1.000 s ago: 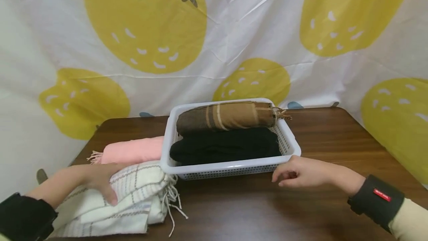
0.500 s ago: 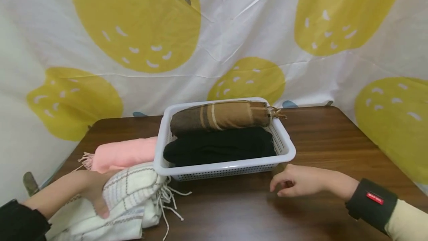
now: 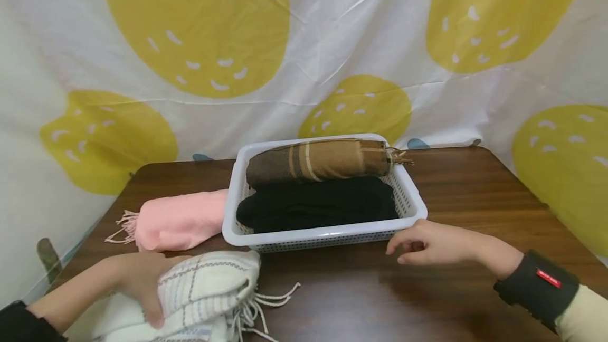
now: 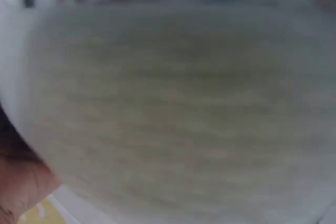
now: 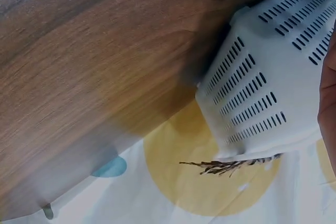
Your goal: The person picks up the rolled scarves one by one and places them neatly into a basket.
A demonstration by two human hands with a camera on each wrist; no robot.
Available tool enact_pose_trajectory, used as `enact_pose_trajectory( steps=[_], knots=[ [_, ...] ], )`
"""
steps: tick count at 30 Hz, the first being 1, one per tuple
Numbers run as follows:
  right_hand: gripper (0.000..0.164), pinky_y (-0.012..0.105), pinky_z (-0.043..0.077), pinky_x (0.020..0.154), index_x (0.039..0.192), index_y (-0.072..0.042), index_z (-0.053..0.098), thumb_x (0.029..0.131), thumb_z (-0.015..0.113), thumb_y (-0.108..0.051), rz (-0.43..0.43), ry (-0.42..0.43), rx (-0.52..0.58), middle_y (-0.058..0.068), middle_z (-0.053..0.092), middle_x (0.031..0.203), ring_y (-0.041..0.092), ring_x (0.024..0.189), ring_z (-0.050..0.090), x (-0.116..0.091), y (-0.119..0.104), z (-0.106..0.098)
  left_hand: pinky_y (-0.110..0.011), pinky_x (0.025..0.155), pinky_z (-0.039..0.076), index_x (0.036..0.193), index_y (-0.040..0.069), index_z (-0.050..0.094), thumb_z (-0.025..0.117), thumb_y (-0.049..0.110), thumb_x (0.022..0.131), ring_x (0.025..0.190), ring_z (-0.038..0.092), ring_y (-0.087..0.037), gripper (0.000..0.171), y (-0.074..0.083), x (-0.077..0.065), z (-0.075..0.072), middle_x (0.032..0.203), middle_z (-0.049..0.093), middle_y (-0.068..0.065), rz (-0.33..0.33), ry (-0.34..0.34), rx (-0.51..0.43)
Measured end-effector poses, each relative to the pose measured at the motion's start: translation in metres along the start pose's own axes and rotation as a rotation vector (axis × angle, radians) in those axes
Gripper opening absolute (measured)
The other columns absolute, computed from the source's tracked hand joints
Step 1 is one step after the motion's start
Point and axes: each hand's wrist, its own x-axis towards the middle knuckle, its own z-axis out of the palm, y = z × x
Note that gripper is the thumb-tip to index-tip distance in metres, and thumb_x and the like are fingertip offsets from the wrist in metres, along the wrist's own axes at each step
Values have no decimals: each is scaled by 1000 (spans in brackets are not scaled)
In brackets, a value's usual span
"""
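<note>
In the head view, my left hand [image 3: 142, 284] holds a folded white plaid fringed scarf [image 3: 209, 278] at the front left, the thumb on its near side. The scarf's pale cloth [image 4: 173, 114] fills most of the left wrist view, blurred. My right hand [image 3: 434, 241], fingers loosely curled with nothing between them, is right at the front right corner of a white plastic basket [image 3: 294, 236]. Inside the basket lie a rolled brown plaid scarf [image 3: 328, 160] at the back and a black folded cloth [image 3: 318, 205] in front of it.
A rolled pink fringed scarf [image 3: 182, 218] lies on the brown wooden table [image 3: 475, 189], left of the basket. Behind the table hangs a white curtain [image 3: 332, 30] with yellow fruit prints. Brown fringe [image 5: 226, 166] sticks out past the basket's rim.
My left hand has drawn the white scarf toward me and slightly right, exposing more of the pink scarf. My right hand dipped just below the basket's corner, then came back up to it.
</note>
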Motion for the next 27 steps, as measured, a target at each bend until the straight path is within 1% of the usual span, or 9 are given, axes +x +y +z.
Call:
enact_pose_trajectory(
  steps=[4,6,8,12,13,16,19,23,27],
  knots=[
    [17,13,37,49,106,-13,60,89,58,-13,-12,-14,18,-9,52,65,-11,56,36,-1,-5,-1,-34,81,43,132,19,42,82,42,45,94,52,-11,98,17,6,10,108,58,10,96,110,63],
    [19,13,40,50,109,-12,59,90,57,-15,-2,-34,34,-9,54,69,-10,57,39,2,-9,0,-35,79,44,132,22,42,81,45,44,94,52,-14,98,27,10,14,108,58,10,101,140,92],
    [23,14,43,53,112,-11,57,90,56,-16,9,-53,44,-8,58,76,-9,61,45,5,-13,2,-36,75,44,131,23,42,80,47,43,92,53,-16,99,39,15,17,106,59,8,84,155,115],
    [32,21,50,69,121,-8,53,92,55,-21,16,-75,11,2,63,99,2,81,59,12,-22,3,-39,71,45,128,23,45,81,46,41,89,55,-19,97,62,29,19,98,62,5,37,177,107],
    [34,23,50,74,122,-8,52,92,55,-23,10,-73,-21,4,63,105,5,88,60,14,-25,3,-41,73,44,128,22,46,82,45,42,92,55,-22,97,69,33,19,99,62,4,16,170,96],
    [39,27,48,83,125,-7,52,91,55,-27,-3,-60,-111,5,60,118,10,100,59,17,-32,3,-42,73,45,127,21,48,83,44,42,90,57,-23,94,87,46,18,95,63,2,-17,156,77],
    [42,29,46,86,126,-7,52,91,54,-31,6,-38,-172,2,58,122,10,105,56,20,-40,4,-39,71,45,124,23,50,83,44,43,82,58,-18,90,104,60,15,90,63,4,-28,132,69],
    [42,31,45,90,127,-8,52,93,52,-32,31,-13,-170,1,57,124,12,112,54,28,-49,6,-35,70,45,127,25,49,82,46,44,78,58,-14,91,122,77,13,87,64,5,4,118,72],
    [38,35,44,92,127,-6,52,96,45,-27,48,-19,-131,7,56,126,19,116,52,37,-57,9,-33,71,45,127,26,48,82,48,45,81,58,-14,92,139,91,13,89,65,3,19,123,78]
  ],
)
